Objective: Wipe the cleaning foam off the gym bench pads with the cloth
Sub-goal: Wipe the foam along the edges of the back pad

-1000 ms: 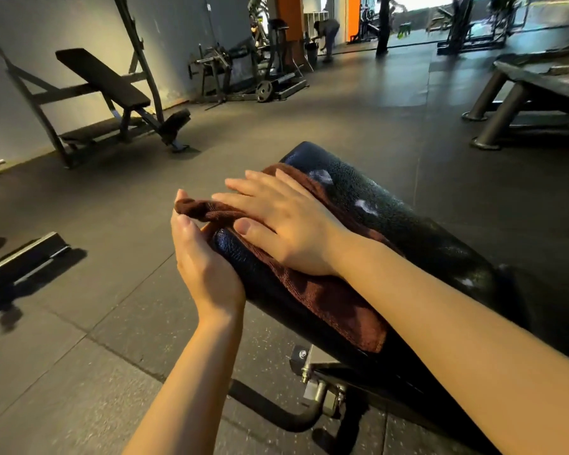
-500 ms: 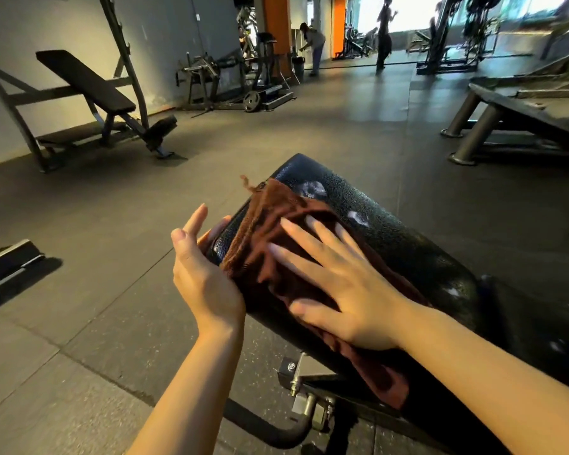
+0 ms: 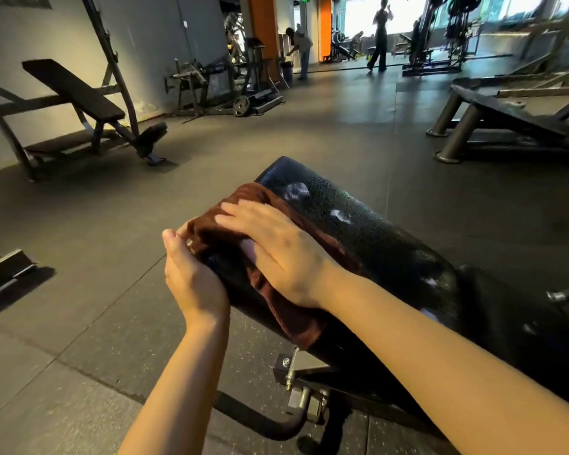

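A brown cloth [image 3: 296, 310] lies draped over the left side of a black gym bench pad [image 3: 385, 244]. My right hand [image 3: 276, 254] presses flat on the cloth with straight fingers pointing left. My left hand [image 3: 191, 274] is at the pad's left edge, its fingers curled round the bunched end of the cloth. White patches of cleaning foam [image 3: 296, 192] sit on the pad beyond the cloth, and smaller foam spots [image 3: 340, 216] lie further right.
The bench's metal frame and bolt [image 3: 296, 382] show below the pad. An incline bench [image 3: 76, 93] stands at the far left wall, another machine [image 3: 506, 119] at the right. Rubber floor [image 3: 79, 307] lies to the left. Two people stand far back.
My right hand has slid the cloth leftward across the pad, fingers now pointing left. My left hand, open half a second ago, has closed round the cloth's bunched end.
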A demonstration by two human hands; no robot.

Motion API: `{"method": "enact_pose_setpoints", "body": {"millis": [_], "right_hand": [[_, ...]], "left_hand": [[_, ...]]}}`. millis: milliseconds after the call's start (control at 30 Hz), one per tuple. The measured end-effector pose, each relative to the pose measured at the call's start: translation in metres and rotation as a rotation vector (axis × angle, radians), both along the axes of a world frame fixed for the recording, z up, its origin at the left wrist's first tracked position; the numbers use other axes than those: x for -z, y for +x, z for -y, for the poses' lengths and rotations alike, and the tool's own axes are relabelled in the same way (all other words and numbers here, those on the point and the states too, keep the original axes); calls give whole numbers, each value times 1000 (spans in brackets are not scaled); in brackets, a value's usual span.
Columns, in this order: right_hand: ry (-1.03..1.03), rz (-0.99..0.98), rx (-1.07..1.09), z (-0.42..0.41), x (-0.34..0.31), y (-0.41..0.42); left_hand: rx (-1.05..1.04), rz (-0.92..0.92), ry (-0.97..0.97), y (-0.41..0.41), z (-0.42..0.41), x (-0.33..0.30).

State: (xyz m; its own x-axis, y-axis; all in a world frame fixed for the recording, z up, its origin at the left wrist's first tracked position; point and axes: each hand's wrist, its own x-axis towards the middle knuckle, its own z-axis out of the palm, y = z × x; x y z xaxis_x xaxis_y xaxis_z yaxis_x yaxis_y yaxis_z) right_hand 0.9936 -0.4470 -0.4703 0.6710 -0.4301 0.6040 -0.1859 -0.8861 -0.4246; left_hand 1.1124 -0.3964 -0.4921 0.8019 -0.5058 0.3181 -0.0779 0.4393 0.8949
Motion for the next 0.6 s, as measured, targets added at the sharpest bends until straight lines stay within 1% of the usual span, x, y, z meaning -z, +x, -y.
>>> {"method": "enact_pose_setpoints", "body": {"millis": [67, 133, 167, 267, 300, 333, 433, 500, 600], "right_hand": [[47, -25, 20, -7, 19, -31], [83, -62, 59, -14, 43, -66], [87, -86, 88, -17, 55, -85], [66, -174, 157, -25, 86, -138], [76, -206, 175, -27, 95, -153], [87, -235, 191, -28, 101, -166], [83, -289, 240, -26, 109, -184], [82, -283, 243, -21, 103, -173], [57, -258, 192, -6, 77, -128]], "left_hand": [[20, -68, 21, -2, -2, -5], [-5, -38, 46, -6, -5, -5], [-34, 27, 56, -9, -8, -5], [-101, 328, 89, -20, -16, -4], [-115, 395, 100, -22, -18, -3], [-121, 413, 107, -24, -19, -2], [-162, 355, 84, -28, -14, 3], [-233, 349, 20, -34, -9, 5], [-256, 330, -68, -37, -1, 8]]}}
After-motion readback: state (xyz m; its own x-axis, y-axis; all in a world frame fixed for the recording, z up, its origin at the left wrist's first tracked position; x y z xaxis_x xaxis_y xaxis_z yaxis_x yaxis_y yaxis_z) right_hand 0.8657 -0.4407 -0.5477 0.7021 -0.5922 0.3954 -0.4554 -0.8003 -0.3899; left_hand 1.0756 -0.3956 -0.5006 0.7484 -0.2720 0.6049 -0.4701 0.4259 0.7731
